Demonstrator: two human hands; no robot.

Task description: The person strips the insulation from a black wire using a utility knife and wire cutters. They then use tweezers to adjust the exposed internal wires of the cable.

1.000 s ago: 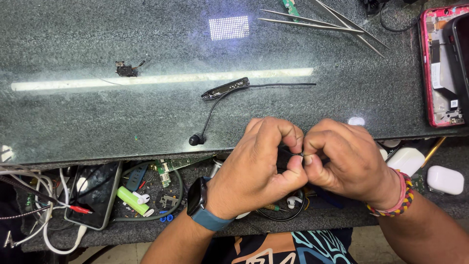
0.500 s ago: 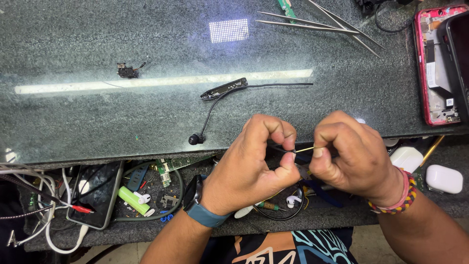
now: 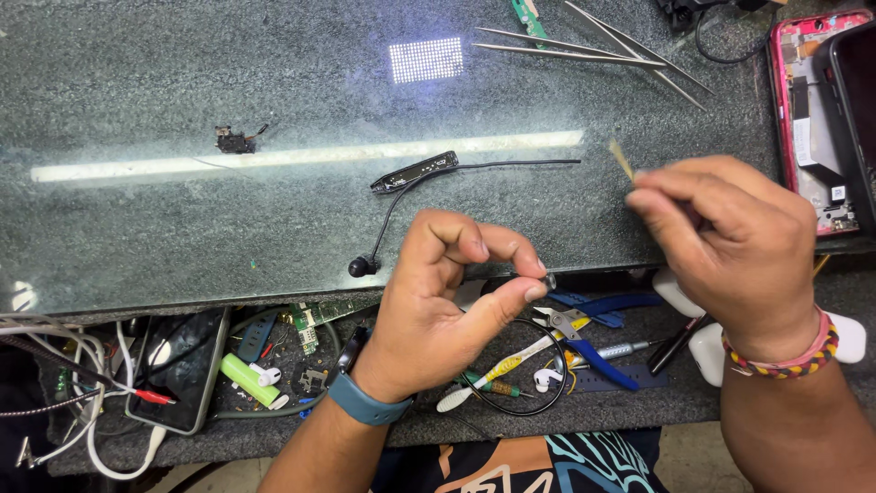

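Since a second ago hands parted, right hand (image 3: pixel 721 242) risen over tabletop (image 3: pixel 182 228) right edge, pinching thin stick (image 3: pixel 621 158) | left hand (image 3: pixel 447 301) pinches small earbud part (image 3: pixel 548 282) at front edge | risk: part slips into cluttered tray (image 3: pixel 301 361) below | tray holds green cell (image 3: pixel 248 380), pliers (image 3: pixel 584 333), white earbud (image 3: pixel 546 376)

You've got two hands in view: left hand (image 3: pixel 447 301), right hand (image 3: pixel 730 237). One tiny round part (image 3: pixel 549 281) pinched in the left, one thin stick (image 3: pixel 621 159) in the right. On the desk (image 3: pixel 182 228): two tweezers (image 3: pixel 584 50), one wired earpiece (image 3: pixel 411 178), one small loose component (image 3: pixel 235 141), one opened red phone (image 3: pixel 817 110). On the lower shelf: one blue-handled pliers (image 3: pixel 584 329), one green cell (image 3: pixel 248 379), one dark phone (image 3: pixel 178 370).
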